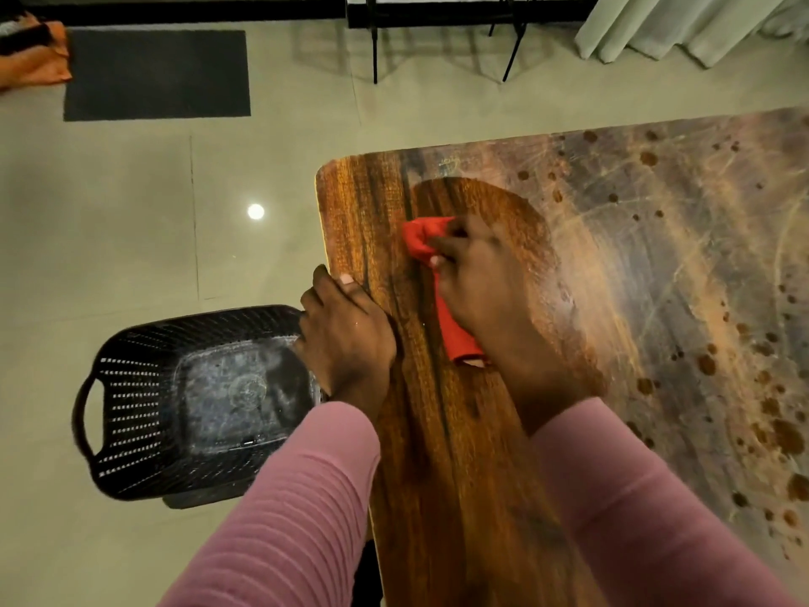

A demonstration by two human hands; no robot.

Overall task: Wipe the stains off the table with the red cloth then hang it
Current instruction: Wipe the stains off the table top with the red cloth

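Cloth [422,240] is on the table [359,203] near the far left corner, bunched under your right hand [477,278]. The fingers curl round the wad and press it down, and a loose tail runs back under the wrist toward you. Left hand [346,330] grips the table's left edge, thumb on top, fingers over the side, bracing. Handling: the cloth is light and soft with no stiffness, so it goes where the palm pushes and folds on itself if you only pinch a corner. Keep it wadded under the palm for scrubbing. The patch round the cloth looks darker and glossier (likely wet, so expect a damp cloth that is a bit heavier and clings). Stains [783,435] are brown spots over the right half, well apart from the cloth, so I'd judge most of the job undone. The top looks smooth, so the cloth should slide easily, but dried spots may need pressure. For hanging, take it by an edge or two corners and let it drop open; a wad won't drape. No hook or rail in view. Basket [197,400] sits on the floor just left of the table.
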